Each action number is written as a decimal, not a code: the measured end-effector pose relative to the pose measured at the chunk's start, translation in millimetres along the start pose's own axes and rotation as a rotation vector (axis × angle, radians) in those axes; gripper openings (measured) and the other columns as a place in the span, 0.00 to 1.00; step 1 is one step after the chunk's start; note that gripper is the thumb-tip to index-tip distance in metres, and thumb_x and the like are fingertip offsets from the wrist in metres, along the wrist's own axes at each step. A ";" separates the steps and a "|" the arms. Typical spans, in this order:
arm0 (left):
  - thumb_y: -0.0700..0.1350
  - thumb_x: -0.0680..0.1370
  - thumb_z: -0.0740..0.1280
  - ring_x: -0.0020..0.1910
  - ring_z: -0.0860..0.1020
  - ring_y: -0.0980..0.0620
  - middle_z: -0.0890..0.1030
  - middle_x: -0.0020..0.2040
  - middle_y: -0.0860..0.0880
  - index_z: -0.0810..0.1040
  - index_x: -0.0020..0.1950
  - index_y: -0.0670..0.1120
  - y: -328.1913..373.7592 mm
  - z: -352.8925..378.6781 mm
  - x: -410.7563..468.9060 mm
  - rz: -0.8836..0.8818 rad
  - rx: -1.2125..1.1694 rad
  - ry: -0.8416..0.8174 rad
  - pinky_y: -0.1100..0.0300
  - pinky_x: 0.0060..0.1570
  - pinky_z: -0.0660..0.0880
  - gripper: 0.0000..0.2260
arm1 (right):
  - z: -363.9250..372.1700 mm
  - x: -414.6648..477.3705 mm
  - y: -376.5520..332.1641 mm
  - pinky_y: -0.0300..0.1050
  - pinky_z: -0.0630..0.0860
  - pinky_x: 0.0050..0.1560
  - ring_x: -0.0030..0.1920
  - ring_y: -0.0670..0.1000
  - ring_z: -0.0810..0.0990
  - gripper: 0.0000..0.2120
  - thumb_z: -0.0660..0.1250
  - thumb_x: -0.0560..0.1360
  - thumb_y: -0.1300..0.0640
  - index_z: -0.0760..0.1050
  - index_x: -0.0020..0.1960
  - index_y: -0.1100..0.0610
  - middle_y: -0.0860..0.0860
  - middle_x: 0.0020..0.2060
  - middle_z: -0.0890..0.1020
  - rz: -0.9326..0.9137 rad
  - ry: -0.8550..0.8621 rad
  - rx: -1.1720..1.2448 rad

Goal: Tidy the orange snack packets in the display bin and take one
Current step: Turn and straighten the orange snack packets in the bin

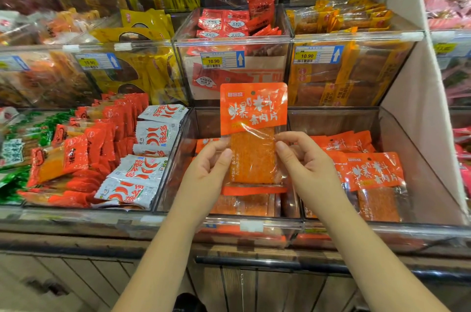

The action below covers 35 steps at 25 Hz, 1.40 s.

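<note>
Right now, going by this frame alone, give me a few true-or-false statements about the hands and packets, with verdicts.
1. The left hand and right hand both hold one orange plastic snack packet upright over the clear plastic display bin. True.
2. The right hand is empty. False: it pinches the packet's right edge.
3. More orange packets lie in the bin below. True.
4. The yellow price label behind reads 5.50. False: it reads 10.90.

Here's the left hand [204, 171] and right hand [308, 166], both bare, nails short and rounded. Below the front rim of the display bin [229, 222], two slim forearms [163, 248] run bare as far as they show.
</note>
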<state>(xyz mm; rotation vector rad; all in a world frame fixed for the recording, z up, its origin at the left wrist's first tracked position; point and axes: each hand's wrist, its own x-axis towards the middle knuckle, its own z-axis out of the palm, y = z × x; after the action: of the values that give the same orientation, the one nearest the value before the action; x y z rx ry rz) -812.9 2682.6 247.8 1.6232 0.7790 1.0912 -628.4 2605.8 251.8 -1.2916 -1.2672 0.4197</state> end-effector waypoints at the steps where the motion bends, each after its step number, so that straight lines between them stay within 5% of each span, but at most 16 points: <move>1: 0.48 0.85 0.62 0.51 0.82 0.62 0.85 0.51 0.59 0.80 0.57 0.60 0.7 0.4 -0.7 0.009 0.003 0.004 0.64 0.49 0.77 0.09 | 0.3 -0.4 -0.6 0.48 0.83 0.44 0.40 0.49 0.82 0.06 0.64 0.83 0.50 0.77 0.57 0.40 0.49 0.37 0.82 0.000 0.002 -0.009; 8: 0.55 0.79 0.65 0.56 0.83 0.55 0.85 0.55 0.56 0.81 0.55 0.67 -0.5 -2.2 -2.0 0.026 -0.027 -0.014 0.51 0.58 0.78 0.09 | 0.6 -0.2 -2.1 0.40 0.81 0.40 0.38 0.46 0.82 0.06 0.62 0.83 0.50 0.76 0.57 0.43 0.48 0.37 0.82 -0.006 0.001 -0.023; 13: 0.55 0.78 0.66 0.54 0.82 0.59 0.85 0.55 0.57 0.81 0.54 0.68 -0.2 -3.0 -2.3 0.022 -0.042 -0.012 0.57 0.52 0.76 0.09 | 0.5 -0.2 -2.1 0.35 0.77 0.37 0.37 0.45 0.80 0.07 0.61 0.84 0.50 0.78 0.52 0.45 0.48 0.39 0.82 -0.006 0.008 -0.068; 20: 0.53 0.77 0.67 0.60 0.82 0.56 0.84 0.58 0.56 0.80 0.59 0.62 -0.1 -4.1 -5.4 0.076 -0.091 0.012 0.59 0.56 0.78 0.12 | 0.6 -1.3 -4.6 0.44 0.79 0.42 0.38 0.45 0.81 0.15 0.58 0.80 0.40 0.79 0.49 0.47 0.47 0.36 0.82 0.020 -0.017 -0.058; 23: 0.51 0.77 0.67 0.57 0.83 0.55 0.85 0.56 0.55 0.81 0.57 0.64 -0.2 -3.0 -4.9 0.070 -0.119 0.000 0.60 0.48 0.79 0.11 | 1.4 -0.9 -3.5 0.43 0.80 0.45 0.42 0.43 0.82 0.15 0.62 0.78 0.41 0.76 0.61 0.44 0.44 0.40 0.83 0.029 -0.030 -0.009; 26: 0.49 0.77 0.69 0.54 0.84 0.53 0.86 0.54 0.51 0.80 0.58 0.56 -1.6 -1.5 -4.1 0.048 -0.140 0.000 0.60 0.47 0.80 0.11 | 4.2 -2.3 -2.8 0.43 0.83 0.50 0.55 0.44 0.83 0.33 0.69 0.78 0.48 0.58 0.78 0.36 0.42 0.57 0.81 -0.014 -0.110 0.079; 28: 0.49 0.77 0.70 0.49 0.85 0.52 0.86 0.51 0.48 0.79 0.58 0.52 -1.8 -0.8 -5.0 0.037 -0.106 0.006 0.59 0.40 0.80 0.10 | 5.0 -2.6 -2.3 0.44 0.83 0.55 0.63 0.42 0.79 0.34 0.70 0.79 0.51 0.58 0.77 0.31 0.40 0.67 0.75 -0.034 -0.191 0.069; 31: 0.45 0.80 0.71 0.37 0.82 0.51 0.85 0.47 0.47 0.78 0.56 0.53 1.2 2.3 -8.2 0.007 0.012 0.040 0.59 0.26 0.77 0.07 | 1.5 1.1 5.0 0.49 0.81 0.61 0.66 0.43 0.76 0.24 0.69 0.80 0.49 0.69 0.72 0.33 0.39 0.67 0.74 -0.021 -0.229 -0.019; 35: 0.48 0.82 0.67 0.43 0.81 0.60 0.81 0.50 0.56 0.76 0.57 0.55 0.8 15.5 -13.1 0.155 0.510 0.093 0.65 0.42 0.77 0.05 | -31.8 17.4 14.4 0.35 0.76 0.59 0.63 0.39 0.77 0.20 0.68 0.81 0.58 0.74 0.68 0.39 0.41 0.65 0.78 0.016 0.005 0.001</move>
<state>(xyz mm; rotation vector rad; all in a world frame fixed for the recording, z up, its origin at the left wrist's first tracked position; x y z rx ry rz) -803.6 2665.0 243.2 2.0982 1.0694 1.1418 -589.6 2609.7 254.2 -1.3018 -1.2530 0.4289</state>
